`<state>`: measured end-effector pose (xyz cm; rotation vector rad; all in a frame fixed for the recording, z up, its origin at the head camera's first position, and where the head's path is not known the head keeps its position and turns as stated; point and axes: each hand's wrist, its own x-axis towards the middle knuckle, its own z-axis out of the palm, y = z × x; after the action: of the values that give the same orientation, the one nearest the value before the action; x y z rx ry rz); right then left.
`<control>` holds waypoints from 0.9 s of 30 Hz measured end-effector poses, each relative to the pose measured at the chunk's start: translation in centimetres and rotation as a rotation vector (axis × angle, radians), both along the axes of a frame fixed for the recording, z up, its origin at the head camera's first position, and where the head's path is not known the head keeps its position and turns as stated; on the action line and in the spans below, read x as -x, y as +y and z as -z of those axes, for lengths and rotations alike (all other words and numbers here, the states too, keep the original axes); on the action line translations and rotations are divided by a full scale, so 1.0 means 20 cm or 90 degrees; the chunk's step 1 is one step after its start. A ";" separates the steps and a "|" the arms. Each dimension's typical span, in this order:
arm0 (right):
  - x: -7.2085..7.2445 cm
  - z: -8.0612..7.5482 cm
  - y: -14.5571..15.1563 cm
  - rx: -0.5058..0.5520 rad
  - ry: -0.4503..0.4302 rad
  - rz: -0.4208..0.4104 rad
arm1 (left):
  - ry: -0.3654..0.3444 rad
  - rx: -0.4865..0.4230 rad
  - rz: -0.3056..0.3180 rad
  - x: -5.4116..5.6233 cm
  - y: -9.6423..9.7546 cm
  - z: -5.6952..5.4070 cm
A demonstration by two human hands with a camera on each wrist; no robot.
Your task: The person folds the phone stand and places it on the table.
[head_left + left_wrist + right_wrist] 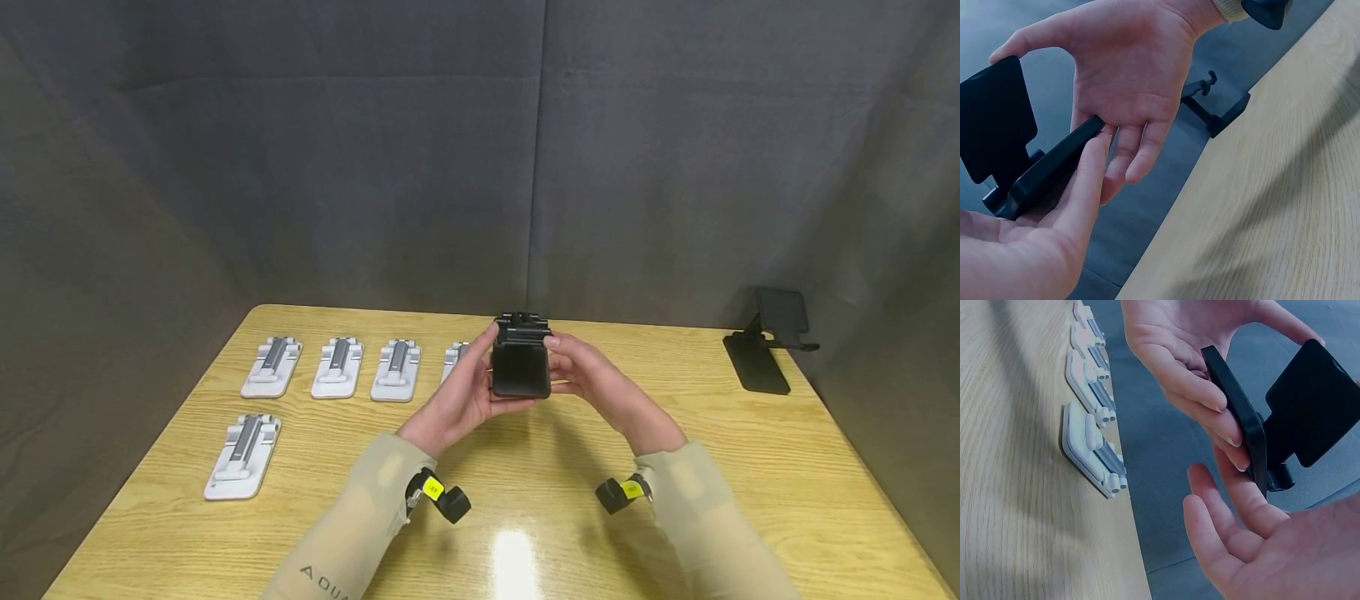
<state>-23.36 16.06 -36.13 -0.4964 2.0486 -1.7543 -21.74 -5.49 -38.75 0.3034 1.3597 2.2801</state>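
Observation:
A black folding phone stand (521,367) is held up above the table between both hands, its hinge at the top and its plate partly unfolded in the wrist views. My left hand (467,382) grips it from the left, with fingers along the base (1235,403). From the other side my right hand (594,379) holds it; in the left wrist view, that thumb touches the edge of the plate (997,119) and a fingertip meets the base's end. Part of a white phone stand (452,358) shows behind my left hand.
More folded white phone stands (337,367) lie in a row at the table's back left, with another white one (243,457) nearer. An unfolded black phone stand (759,362) stands at the far right. Dark cloth (375,192) hangs behind the wooden table (750,500).

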 end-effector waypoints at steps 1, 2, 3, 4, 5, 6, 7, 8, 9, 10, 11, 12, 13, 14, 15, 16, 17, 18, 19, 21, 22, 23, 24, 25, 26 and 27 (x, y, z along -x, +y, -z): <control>0.00 0.00 0.00 0.001 -0.002 -0.001 | 0.004 0.001 -0.002 0.00 0.00 0.00; 0.00 0.00 0.00 0.000 -0.003 -0.002 | 0.005 0.000 -0.004 0.00 0.00 0.00; 0.00 0.00 0.00 0.000 -0.005 -0.003 | 0.007 0.000 -0.006 0.00 0.00 0.00; 0.00 0.00 0.00 0.001 -0.007 -0.004 | 0.006 -0.001 -0.009 0.00 0.00 0.01; 0.00 0.00 0.00 0.003 -0.010 -0.005 | 0.004 0.000 -0.011 0.00 0.00 0.01; 0.00 0.00 0.00 0.005 -0.013 -0.005 | 0.003 0.000 -0.012 0.00 0.00 0.01; 0.01 0.00 0.00 0.007 -0.016 -0.005 | 0.002 0.000 -0.013 0.00 0.00 0.01; 0.01 0.00 0.00 0.009 -0.018 -0.005 | 0.003 0.001 -0.013 -0.01 -0.01 0.01; 0.01 0.00 0.00 0.011 -0.022 -0.003 | 0.004 0.000 -0.013 -0.01 -0.01 0.01; 0.01 0.00 0.00 0.012 -0.025 0.000 | 0.004 0.000 -0.013 -0.01 -0.01 0.01; 0.00 0.00 0.00 0.011 -0.028 0.003 | 0.004 -0.002 -0.013 -0.01 -0.01 0.01; 0.00 0.00 0.00 0.011 -0.032 0.007 | 0.004 -0.004 -0.012 -0.01 -0.01 0.01; 0.00 0.00 0.00 0.011 -0.035 0.010 | 0.003 -0.006 -0.011 -0.01 -0.01 0.01; 0.00 0.00 0.00 0.012 -0.038 0.014 | 0.004 -0.008 -0.009 -0.01 -0.01 0.01; 0.00 0.01 0.00 0.012 -0.042 0.018 | 0.001 -0.012 -0.009 -0.01 -0.01 0.01; 0.00 0.01 0.00 0.013 -0.045 0.021 | -0.001 -0.016 -0.009 -0.01 -0.01 0.01; -0.01 0.01 0.00 0.015 -0.047 0.023 | -0.001 -0.019 -0.009 -0.01 -0.01 0.01; -0.01 0.01 0.01 0.020 -0.049 0.025 | -0.002 -0.023 -0.009 -0.01 -0.01 0.01; -0.01 0.01 0.01 0.023 -0.052 0.027 | -0.001 -0.027 -0.008 -0.01 -0.01 0.01; -0.01 0.02 0.01 0.029 -0.056 0.033 | -0.001 -0.036 -0.009 -0.01 -0.01 0.01; 0.00 0.02 0.02 0.031 -0.057 0.032 | -0.001 -0.041 -0.010 -0.01 -0.01 0.01; 0.00 0.02 0.02 0.033 -0.057 0.031 | -0.002 -0.044 -0.011 -0.01 -0.01 0.01; 0.00 0.02 0.02 0.035 -0.059 0.033 | -0.003 -0.049 -0.012 -0.01 -0.01 0.01; 0.00 0.03 0.02 0.036 -0.060 0.034 | -0.004 -0.053 -0.012 -0.01 -0.01 0.01; 0.00 0.03 0.02 0.037 -0.061 0.033 | -0.007 -0.055 -0.013 -0.01 -0.01 0.01; 0.00 0.03 0.02 0.038 -0.060 0.031 | -0.009 -0.056 -0.014 -0.01 -0.01 0.01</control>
<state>-23.39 16.54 -36.81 -0.3769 1.9638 -1.8346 -21.61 -5.76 -39.02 0.3017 1.2629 2.3602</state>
